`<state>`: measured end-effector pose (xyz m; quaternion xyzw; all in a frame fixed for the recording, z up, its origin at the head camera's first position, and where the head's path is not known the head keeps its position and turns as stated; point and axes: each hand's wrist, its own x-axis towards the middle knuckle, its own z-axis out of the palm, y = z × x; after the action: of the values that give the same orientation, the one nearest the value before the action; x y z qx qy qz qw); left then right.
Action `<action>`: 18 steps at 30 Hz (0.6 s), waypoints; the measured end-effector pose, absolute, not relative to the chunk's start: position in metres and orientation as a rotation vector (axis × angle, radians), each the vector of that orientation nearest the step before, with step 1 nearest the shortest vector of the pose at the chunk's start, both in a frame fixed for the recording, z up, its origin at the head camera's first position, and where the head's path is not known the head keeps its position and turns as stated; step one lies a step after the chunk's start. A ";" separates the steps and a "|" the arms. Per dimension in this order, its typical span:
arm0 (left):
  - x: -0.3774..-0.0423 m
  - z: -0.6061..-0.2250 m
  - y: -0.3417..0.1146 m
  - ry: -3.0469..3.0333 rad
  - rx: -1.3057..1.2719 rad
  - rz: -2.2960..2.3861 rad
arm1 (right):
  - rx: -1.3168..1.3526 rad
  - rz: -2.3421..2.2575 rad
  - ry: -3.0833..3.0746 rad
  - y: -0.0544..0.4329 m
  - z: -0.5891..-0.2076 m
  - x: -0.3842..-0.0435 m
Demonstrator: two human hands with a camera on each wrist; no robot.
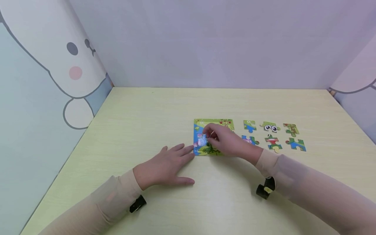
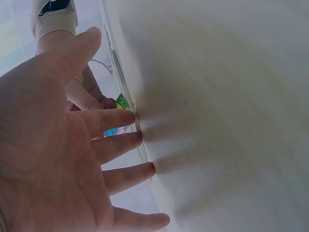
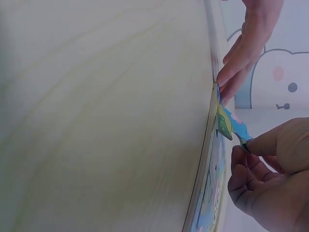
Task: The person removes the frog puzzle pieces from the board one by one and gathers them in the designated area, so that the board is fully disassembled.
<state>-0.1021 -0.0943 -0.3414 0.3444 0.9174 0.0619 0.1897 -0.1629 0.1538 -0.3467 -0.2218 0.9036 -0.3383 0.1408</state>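
A square puzzle board (image 1: 213,120) with a green and blue picture lies on the table, partly covered by my right hand (image 1: 227,140). That hand pinches a puzzle piece (image 3: 237,126) between thumb and fingers. In the right wrist view the piece is tilted, its lower edge close at the board's surface. My left hand (image 1: 167,164) lies spread to the left of the board, fingers straight, with fingertips (image 1: 191,148) right at the board's left edge. From the left wrist view, its palm (image 2: 53,154) faces the camera and the right hand shows behind it.
Several loose puzzle pieces lie in two rows right of the board, among them one with cartoon eyes (image 1: 270,127), one with a red mouth (image 1: 273,141) and a green and blue one (image 1: 296,144). A pale wall (image 1: 220,45) rises behind the wooden table (image 1: 147,114).
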 end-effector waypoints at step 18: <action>-0.101 -0.343 -0.097 2.586 0.964 0.182 | -0.431 -0.964 2.694 0.262 -0.321 -0.148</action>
<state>-0.1013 -0.0966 -0.3425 0.3425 0.9185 0.0646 0.1866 -0.1481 0.2622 -0.3209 -0.1477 0.9239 -0.3306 0.1240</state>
